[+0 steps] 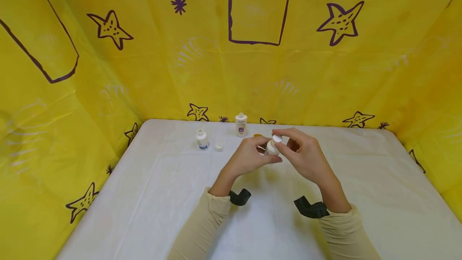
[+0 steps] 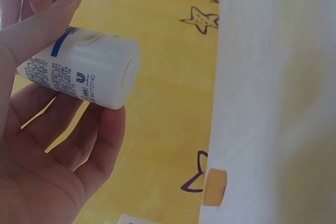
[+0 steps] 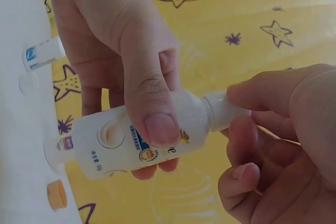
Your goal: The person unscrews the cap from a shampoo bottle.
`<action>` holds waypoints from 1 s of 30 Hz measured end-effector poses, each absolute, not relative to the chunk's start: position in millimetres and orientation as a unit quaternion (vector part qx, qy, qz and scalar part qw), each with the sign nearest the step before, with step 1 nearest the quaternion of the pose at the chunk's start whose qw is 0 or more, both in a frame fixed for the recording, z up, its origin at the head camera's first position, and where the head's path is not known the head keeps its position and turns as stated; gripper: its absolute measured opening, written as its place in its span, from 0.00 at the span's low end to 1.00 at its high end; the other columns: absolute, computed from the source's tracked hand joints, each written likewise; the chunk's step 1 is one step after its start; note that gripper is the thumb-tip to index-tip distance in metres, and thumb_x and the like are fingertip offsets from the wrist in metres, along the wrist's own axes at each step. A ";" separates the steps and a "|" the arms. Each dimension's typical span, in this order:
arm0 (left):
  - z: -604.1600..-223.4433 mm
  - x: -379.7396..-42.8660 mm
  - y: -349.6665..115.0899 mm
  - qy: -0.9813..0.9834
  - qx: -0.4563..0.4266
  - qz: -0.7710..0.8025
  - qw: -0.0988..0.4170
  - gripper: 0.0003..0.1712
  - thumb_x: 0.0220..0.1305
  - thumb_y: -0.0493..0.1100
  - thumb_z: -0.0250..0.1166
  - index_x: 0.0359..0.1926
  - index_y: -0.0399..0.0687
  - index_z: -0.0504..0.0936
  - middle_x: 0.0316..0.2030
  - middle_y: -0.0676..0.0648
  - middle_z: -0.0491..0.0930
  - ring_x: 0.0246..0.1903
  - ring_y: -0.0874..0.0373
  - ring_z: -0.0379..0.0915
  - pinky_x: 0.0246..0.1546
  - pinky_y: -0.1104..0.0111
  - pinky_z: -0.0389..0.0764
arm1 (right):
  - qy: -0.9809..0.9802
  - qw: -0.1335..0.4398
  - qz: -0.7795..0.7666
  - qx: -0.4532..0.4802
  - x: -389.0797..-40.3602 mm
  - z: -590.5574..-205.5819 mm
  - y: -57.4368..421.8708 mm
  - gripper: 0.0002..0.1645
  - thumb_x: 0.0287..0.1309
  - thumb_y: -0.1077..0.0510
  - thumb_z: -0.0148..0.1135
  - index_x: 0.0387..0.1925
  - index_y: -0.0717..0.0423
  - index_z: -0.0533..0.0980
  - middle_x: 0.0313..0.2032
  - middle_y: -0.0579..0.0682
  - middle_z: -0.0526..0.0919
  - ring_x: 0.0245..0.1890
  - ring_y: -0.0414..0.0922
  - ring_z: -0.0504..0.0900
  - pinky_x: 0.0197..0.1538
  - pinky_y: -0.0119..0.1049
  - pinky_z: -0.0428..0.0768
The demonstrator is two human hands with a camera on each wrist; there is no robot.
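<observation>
My left hand (image 1: 249,155) grips a small white lotion bottle (image 3: 152,135) round its body, thumb across the printed label. The bottle is tilted above the table, its base toward the left wrist camera. At the bottle's neck, my right hand (image 1: 304,153) pinches a white cap (image 3: 231,109) between thumb and fingers. Whether the cap is threaded on cannot be told. Beyond the hands stand two white bottles with bare necks, one with a blue label (image 1: 203,141) and one with a purple mark (image 1: 241,126).
A loose white cap (image 1: 219,147) lies beside the blue-labelled bottle. An orange cap (image 2: 214,187) rests near the table's far edge, partly behind my left hand in the head view. Yellow patterned cloth (image 1: 216,63) walls in the white table (image 1: 162,196).
</observation>
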State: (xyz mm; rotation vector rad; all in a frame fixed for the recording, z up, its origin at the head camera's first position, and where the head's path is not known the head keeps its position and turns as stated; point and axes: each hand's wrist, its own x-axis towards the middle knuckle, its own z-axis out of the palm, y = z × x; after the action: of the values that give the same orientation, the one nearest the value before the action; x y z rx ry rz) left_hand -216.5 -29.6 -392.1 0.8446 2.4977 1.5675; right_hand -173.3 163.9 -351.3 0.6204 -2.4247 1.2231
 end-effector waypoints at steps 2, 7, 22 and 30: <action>-392.2 -217.0 -30.4 0.813 0.275 0.512 0.039 0.21 0.55 0.53 0.79 0.50 0.59 0.87 0.42 0.56 0.85 0.41 0.65 0.81 0.45 0.73 0.84 | -0.855 0.179 0.429 0.230 -173.2 -351.1 164.8 0.20 0.61 0.63 0.71 0.55 0.51 0.84 0.36 0.46 0.86 0.19 0.36 0.70 0.23 0.30 0.71; -391.5 -217.5 -31.1 0.808 0.279 0.517 0.042 0.22 0.55 0.53 0.79 0.51 0.60 0.87 0.43 0.57 0.85 0.41 0.65 0.81 0.46 0.72 0.84 | -0.856 0.172 0.434 0.223 -173.0 -349.4 166.1 0.23 0.60 0.61 0.72 0.58 0.51 0.82 0.32 0.45 0.83 0.19 0.36 0.71 0.23 0.30 0.72; -391.0 -214.5 -26.8 0.809 0.291 0.510 0.038 0.22 0.55 0.53 0.79 0.52 0.63 0.87 0.42 0.57 0.83 0.43 0.65 0.76 0.46 0.73 0.83 | -0.868 0.159 0.446 0.147 -173.7 -350.0 162.8 0.16 0.57 0.56 0.76 0.44 0.54 0.80 0.32 0.49 0.80 0.20 0.39 0.69 0.22 0.31 0.69; -390.2 -216.2 -31.4 0.816 0.271 0.509 0.046 0.24 0.56 0.54 0.78 0.53 0.58 0.86 0.44 0.53 0.85 0.42 0.62 0.82 0.45 0.73 0.84 | -0.851 0.153 0.445 0.234 -172.7 -349.3 165.9 0.20 0.65 0.65 0.66 0.58 0.52 0.81 0.49 0.51 0.86 0.22 0.36 0.76 0.26 0.31 0.78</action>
State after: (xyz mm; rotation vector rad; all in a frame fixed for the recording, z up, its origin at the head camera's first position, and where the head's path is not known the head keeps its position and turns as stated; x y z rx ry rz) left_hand -216.2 -31.4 -390.2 0.8285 2.4899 1.5534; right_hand -172.7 165.9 -349.3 0.6717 -2.4394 1.2774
